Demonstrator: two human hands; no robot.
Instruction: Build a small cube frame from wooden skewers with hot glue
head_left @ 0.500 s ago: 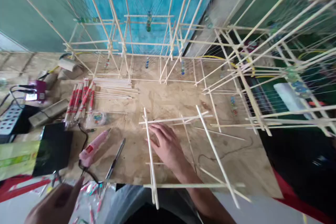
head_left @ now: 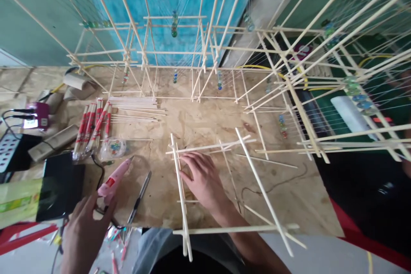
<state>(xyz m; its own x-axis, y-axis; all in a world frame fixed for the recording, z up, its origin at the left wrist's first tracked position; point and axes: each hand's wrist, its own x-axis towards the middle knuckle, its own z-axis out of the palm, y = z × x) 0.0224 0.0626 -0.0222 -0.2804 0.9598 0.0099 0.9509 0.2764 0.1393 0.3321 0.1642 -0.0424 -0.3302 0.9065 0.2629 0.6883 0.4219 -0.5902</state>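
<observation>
My right hand (head_left: 201, 180) lies flat and open on the plywood board (head_left: 205, 124), fingers pressing on a small frame of thin wooden sticks (head_left: 183, 197) glued into a square. My left hand (head_left: 85, 229) reaches up from the lower left, fingers spread, and touches the handle end of the pink glue gun (head_left: 114, 177) lying on the board. The fingers are not wrapped round the gun. Dark pliers (head_left: 139, 199) lie just to the right of the gun.
A large lattice of sticks and strings with beads (head_left: 289, 72) rises over the board's back and right. Red-wrapped stick bundles (head_left: 93, 124), loose sticks (head_left: 135, 107), a bag of beads (head_left: 112, 147), a black box (head_left: 59, 184) and a power strip (head_left: 9, 152) crowd the left.
My left hand has risen from the bottom edge to the glue gun's handle. The right hand stays on the stick frame. The view has shifted slightly.
</observation>
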